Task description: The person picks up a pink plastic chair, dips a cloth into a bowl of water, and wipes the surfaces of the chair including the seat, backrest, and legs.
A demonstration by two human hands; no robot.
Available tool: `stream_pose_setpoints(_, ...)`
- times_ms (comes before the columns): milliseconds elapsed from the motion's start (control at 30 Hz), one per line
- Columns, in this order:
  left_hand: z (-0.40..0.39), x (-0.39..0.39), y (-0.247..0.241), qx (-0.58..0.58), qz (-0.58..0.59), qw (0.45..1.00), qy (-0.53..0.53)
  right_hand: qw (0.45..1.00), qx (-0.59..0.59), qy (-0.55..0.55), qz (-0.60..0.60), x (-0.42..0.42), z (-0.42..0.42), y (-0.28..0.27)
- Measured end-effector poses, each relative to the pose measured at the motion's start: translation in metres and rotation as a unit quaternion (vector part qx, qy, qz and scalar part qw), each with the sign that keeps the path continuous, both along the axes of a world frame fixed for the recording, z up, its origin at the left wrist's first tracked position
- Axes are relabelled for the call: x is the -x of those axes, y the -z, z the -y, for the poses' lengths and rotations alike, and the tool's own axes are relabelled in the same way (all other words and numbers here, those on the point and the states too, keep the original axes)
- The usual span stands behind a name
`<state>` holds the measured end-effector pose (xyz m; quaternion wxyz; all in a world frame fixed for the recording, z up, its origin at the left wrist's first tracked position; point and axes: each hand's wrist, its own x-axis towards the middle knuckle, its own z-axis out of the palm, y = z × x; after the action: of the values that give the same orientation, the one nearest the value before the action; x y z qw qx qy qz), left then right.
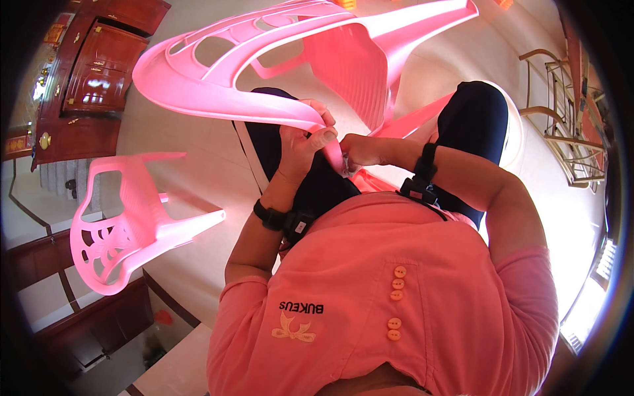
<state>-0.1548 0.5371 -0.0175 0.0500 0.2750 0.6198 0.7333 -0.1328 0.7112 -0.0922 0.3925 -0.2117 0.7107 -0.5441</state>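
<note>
A pink plastic armchair (pixel 218 96) lies tipped over in front of me, its cut-out backrest to the left and its ribbed seat (pixel 346 64) facing sideways. My left hand (pixel 302 143) grips the curved armrest, with the thumb on its near side and the fingers over the top. My right hand (pixel 365 152) is close to the armrest's lower end, fingers curled around a small whitish wad, perhaps a cloth (pixel 346 166), which presses on the plastic. Most of that wad is hidden by the fingers. The armrest passes between both hands, above my lap.
A second pink plastic chair (pixel 133 218) stands on the tiled floor to the left. Dark red wooden cabinets (pixel 99 69) line the left side. A metal-framed folding rack or chair (pixel 559 114) is at the right. My knees (pixel 475 119) flank the work.
</note>
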Motion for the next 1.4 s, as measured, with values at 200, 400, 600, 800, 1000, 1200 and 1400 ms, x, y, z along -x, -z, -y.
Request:
stream_pose_setpoints(200,-0.014,-0.009,-0.024,-0.088,0.014,0.987,-0.133,0.997,-0.004,0.015,0.08,0.002,-0.003,0.011)
stream_pose_setpoints(400,-0.006,-0.017,-0.008,-0.046,0.013,0.992,-0.115,0.995,-0.01,-0.005,0.1,0.009,-0.011,-0.022)
stream_pose_setpoints(600,-0.004,-0.02,0.003,-0.037,-0.005,0.997,-0.065,0.998,0.02,0.057,0.019,0.013,-0.019,-0.076)
stream_pose_setpoints(800,-0.005,-0.027,0.001,0.001,0.021,0.999,-0.028,0.996,-0.005,0.09,-0.011,0.009,-0.024,-0.107)
stream_pose_setpoints(1000,-0.015,-0.032,-0.008,-0.018,0.046,0.999,-0.014,0.993,0.027,0.105,-0.039,0.004,-0.029,-0.13)
stream_pose_setpoints(1200,-0.01,-0.033,-0.01,-0.029,0.096,0.991,-0.091,0.974,0.075,0.159,-0.144,0.0,-0.019,-0.119)
stream_pose_setpoints(1400,0.008,-0.038,-0.035,-0.215,0.191,0.955,-0.076,0.984,-0.045,0.052,-0.162,-0.01,-0.032,-0.067)
